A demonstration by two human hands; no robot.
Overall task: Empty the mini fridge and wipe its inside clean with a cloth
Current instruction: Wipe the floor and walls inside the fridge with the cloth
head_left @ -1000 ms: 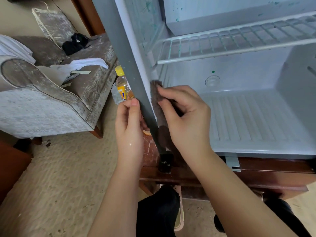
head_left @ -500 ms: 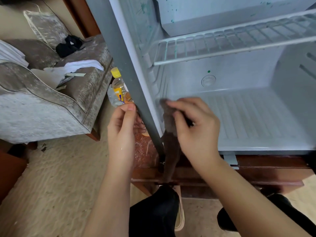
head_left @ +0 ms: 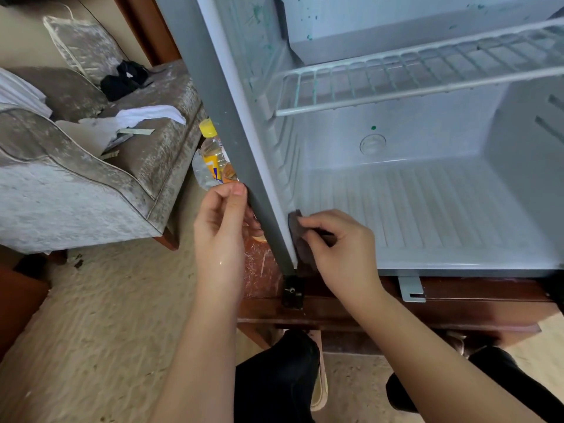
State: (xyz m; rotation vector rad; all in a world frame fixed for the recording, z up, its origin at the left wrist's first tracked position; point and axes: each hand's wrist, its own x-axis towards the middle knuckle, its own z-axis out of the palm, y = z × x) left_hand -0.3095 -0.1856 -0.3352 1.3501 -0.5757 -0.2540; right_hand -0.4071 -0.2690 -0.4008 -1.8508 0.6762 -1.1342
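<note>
While low, cloth (head_left: 296, 239) under right hand (head_left: 340, 250)

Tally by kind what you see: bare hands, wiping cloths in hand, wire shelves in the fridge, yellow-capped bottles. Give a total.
Bare hands: 2 (left hand, right hand)
Dark brown wiping cloth, pinched by the right hand: 1
White wire shelf: 1
Clear plastic bottle with yellow cap: 1
Total: 5

We have one view only, worn on the head; it looks forward and down, very near to the open mini fridge (head_left: 427, 209).
</note>
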